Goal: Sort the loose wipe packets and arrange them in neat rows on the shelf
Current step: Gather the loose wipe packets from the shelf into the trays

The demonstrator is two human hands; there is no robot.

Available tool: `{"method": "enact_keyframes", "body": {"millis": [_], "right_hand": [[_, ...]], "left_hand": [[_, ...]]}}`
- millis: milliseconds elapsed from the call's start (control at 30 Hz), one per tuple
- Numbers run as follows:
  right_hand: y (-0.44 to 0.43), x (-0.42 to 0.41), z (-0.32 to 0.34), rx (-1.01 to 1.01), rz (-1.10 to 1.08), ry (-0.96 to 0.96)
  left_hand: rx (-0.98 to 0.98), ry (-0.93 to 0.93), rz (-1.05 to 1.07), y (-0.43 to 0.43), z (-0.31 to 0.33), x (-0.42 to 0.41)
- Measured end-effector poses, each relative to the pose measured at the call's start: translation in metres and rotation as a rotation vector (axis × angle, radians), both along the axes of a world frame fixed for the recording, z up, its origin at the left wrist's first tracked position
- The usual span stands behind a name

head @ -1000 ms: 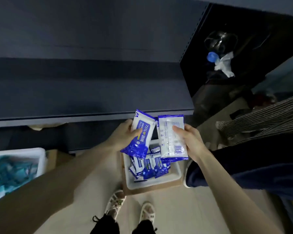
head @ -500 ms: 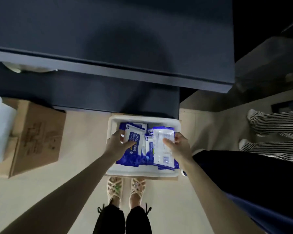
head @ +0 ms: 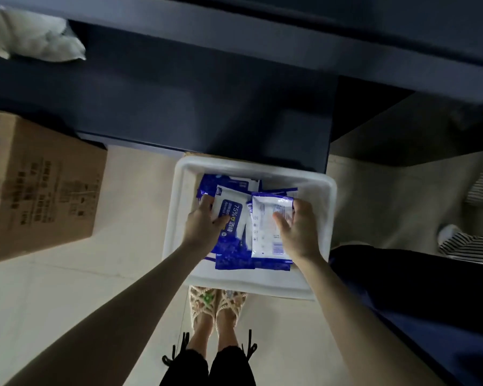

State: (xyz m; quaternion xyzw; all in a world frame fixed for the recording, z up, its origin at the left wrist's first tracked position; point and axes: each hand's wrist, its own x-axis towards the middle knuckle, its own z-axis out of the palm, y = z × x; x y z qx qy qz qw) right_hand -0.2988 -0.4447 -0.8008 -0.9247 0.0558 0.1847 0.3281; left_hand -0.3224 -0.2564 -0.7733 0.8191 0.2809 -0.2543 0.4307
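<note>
Lowered from shelf (head: 207,107) level into tray (head: 262,282): left hand (head: 204,227) gripping printed-face packet (head: 232,218), right hand (head: 299,232) gripping plain-face packet (head: 265,227); long axes point toward shelf.

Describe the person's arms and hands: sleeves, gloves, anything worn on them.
Both the left hand and the right hand are bare: no gloves, and no rings that the view shows. The left forearm and right forearm are uncovered to the edge of the frame, with no sleeve, watch or bracelet in sight. Dim light hides finer marks.
</note>
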Motion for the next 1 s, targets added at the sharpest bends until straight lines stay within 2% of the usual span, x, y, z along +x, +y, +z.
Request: {"method": "enact_keyframes", "body": {"millis": [133, 267, 367, 600, 800, 1000], "right_hand": [[-0.003, 0.001, 0.006, -0.090, 0.043, 0.092], [-0.005, 0.012, 0.035, -0.288, 0.158, 0.312], [0.000, 0.023, 0.074, -0.263, 0.201, 0.365], [0.054, 0.061, 0.207, -0.244, 0.411, 0.241], [0.120, 0.075, 0.353, -0.155, 0.520, 0.055], [0.190, 0.062, 0.511, -0.259, 0.630, -0.175]], "left_hand": [[0.028, 0.032, -0.069, 0.000, 0.005, -0.002], [0.084, 0.145, -0.256, 0.008, 0.033, 0.003], [0.162, 0.174, -0.354, 0.020, 0.067, 0.009], [0.354, -0.023, -0.499, 0.063, 0.186, 0.026], [0.496, -0.246, -0.518, 0.126, 0.326, 0.031], [0.623, -0.454, -0.560, 0.203, 0.473, 0.025]]}}
